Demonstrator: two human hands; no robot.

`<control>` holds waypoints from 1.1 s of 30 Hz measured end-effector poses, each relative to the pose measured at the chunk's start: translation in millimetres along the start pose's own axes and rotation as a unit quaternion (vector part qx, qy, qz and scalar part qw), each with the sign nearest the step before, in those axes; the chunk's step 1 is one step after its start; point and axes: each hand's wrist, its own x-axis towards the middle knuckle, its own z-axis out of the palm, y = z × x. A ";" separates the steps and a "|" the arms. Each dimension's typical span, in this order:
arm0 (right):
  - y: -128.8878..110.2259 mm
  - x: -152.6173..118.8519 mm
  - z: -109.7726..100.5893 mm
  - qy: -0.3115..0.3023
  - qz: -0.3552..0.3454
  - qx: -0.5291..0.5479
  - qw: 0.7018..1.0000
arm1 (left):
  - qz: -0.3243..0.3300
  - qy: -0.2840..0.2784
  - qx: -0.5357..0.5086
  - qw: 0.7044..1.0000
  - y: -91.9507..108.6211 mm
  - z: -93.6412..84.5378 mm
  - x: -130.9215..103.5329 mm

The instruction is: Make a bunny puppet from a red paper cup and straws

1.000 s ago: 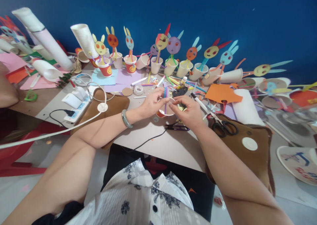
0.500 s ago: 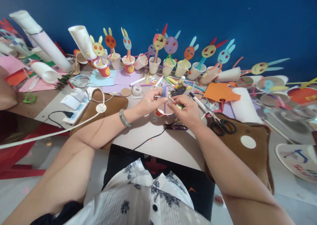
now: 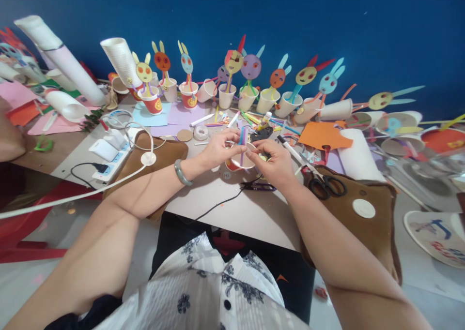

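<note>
A cup [image 3: 249,161] is facing mouth-up, showing red on its wall and a pale inside. A strip [image 3: 244,137], purple and blue, is rising upright from inside the cup to above its rim.

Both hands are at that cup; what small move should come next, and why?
Perhaps the right hand should press the purple strip against the cup: the strip runs down inside it, the left hand seems to pinch its upper part, and the right hand is close by.
</note>
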 end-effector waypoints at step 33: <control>-6.9 -1.5 0.2 0.008 -0.013 0.018 1.000 | 0.021 -0.025 0.013 0.999 4.4 -2.3 -0.1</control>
